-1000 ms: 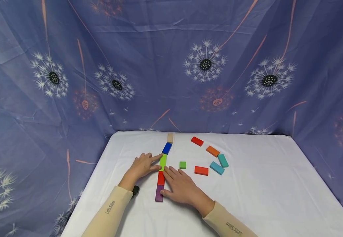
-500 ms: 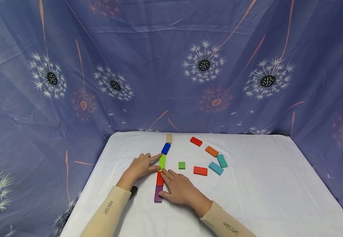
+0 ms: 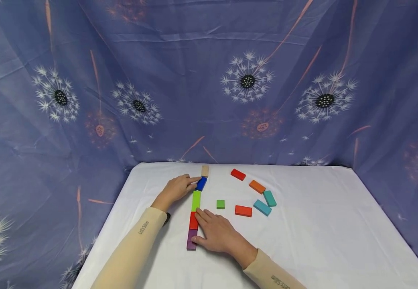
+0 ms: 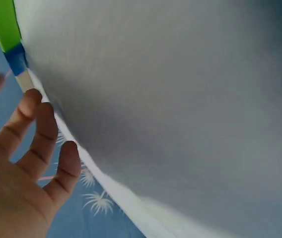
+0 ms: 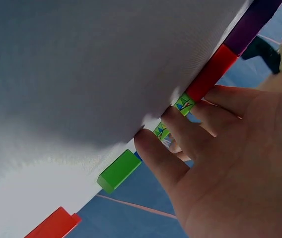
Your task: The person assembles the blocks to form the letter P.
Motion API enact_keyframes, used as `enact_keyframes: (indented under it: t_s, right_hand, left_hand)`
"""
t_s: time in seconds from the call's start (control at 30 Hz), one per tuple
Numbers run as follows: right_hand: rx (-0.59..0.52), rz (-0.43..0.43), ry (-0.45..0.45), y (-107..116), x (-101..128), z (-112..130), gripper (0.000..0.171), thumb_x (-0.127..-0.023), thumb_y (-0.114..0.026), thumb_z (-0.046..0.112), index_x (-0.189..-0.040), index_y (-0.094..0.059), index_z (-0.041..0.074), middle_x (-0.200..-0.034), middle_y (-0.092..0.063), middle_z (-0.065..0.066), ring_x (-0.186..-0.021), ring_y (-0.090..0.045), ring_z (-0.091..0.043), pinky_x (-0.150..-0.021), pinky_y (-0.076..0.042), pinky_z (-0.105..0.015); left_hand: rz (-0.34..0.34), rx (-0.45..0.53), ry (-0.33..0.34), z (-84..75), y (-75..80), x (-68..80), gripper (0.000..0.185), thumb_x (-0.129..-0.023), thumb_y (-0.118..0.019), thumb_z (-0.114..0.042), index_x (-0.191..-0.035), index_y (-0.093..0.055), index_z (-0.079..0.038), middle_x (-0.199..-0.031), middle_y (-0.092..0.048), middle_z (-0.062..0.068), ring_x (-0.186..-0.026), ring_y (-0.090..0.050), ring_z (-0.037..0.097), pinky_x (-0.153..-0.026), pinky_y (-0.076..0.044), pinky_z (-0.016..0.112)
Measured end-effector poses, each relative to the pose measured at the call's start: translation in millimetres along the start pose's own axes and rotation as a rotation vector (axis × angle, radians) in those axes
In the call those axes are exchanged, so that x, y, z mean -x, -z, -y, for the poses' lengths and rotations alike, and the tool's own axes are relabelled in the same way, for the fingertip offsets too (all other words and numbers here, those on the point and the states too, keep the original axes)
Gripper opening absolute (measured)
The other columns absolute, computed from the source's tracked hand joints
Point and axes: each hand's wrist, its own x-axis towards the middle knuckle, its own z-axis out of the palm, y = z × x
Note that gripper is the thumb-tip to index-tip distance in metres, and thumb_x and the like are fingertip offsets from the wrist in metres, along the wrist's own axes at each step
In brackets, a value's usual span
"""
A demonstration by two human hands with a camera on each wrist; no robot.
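Left hand point(image 3: 178, 188) flat and relaxed on the white table point(image 3: 321, 224), straight fingertips touching the left side of the blue block point(image 3: 201, 184) near the far edge, nothing gripped. Right hand point(image 3: 218, 235) likewise spread flat nearer the front edge, thumb against the purple block point(image 3: 191, 239), fingers along the red block point(image 3: 193, 220). Between them the lime block point(image 3: 196, 200), and past the blue one a beige block point(image 3: 205, 171), all end to end in one row running from front toward the far edge. Likely risk: too firm a sideways nudge on the blue block, skewing it and knocking the beige one out of line or toward the far edge. Loose blocks on the right half visible only from the head view; right wrist view alone showing fingertips point(image 5: 153, 148) pressed beside a small green block point(image 5: 119, 170).
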Motion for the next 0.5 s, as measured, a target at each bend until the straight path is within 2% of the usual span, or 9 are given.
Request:
enact_keyframes:
  t_s: [0.17,0.3,0.4,0.5]
  right_hand:
    - [-0.004,-0.001,-0.011,0,2,0,0.082,-0.095,-0.041,0.070,-0.158,-0.031,0.018,-0.165,-0.027,0.005,-0.150,-0.031,-0.021,-0.114,-0.038,-0.046]
    - [0.003,0.001,-0.016,-1,3,-2,0.082,-0.095,-0.041,0.070,-0.158,-0.032,0.018,-0.165,-0.027,0.004,-0.150,-0.032,-0.021,-0.114,-0.039,-0.046]
    - [0.014,-0.002,-0.012,-1,3,-3,0.081,-0.095,-0.040,0.070,-0.158,-0.032,0.019,-0.165,-0.026,0.005,-0.150,-0.032,-0.021,-0.113,-0.039,-0.047]
    - [0.013,0.005,-0.006,0,4,-4,0.081,-0.095,-0.039,0.070,-0.158,-0.032,0.019,-0.165,-0.025,0.004,-0.150,-0.032,-0.021,-0.114,-0.039,-0.047]
  left_hand:
    - [0.027,0.027,-0.009,1.8,-0.4,-18.3,0.045,-0.102,-0.055,-0.039,-0.147,-0.050,-0.035,-0.138,-0.060,0.013,-0.125,-0.059,0.034,-0.102,-0.046,0.056]
    - [0.045,0.011,-0.022,0.9,0.5,-24.6,0.047,-0.101,-0.056,-0.041,-0.147,-0.050,-0.035,-0.137,-0.061,0.014,-0.122,-0.060,0.034,-0.100,-0.048,0.057]
    - [0.014,-0.014,0.001,1.2,1.3,-23.7,0.046,-0.098,-0.060,-0.043,-0.143,-0.055,-0.035,-0.127,-0.066,0.012,-0.111,-0.066,0.031,-0.093,-0.051,0.054]
    - [-0.006,-0.026,0.035,3.0,-0.1,-21.3,0.045,-0.095,-0.064,-0.045,-0.139,-0.060,-0.035,-0.105,-0.070,0.007,-0.088,-0.067,0.023,-0.077,-0.055,0.046]
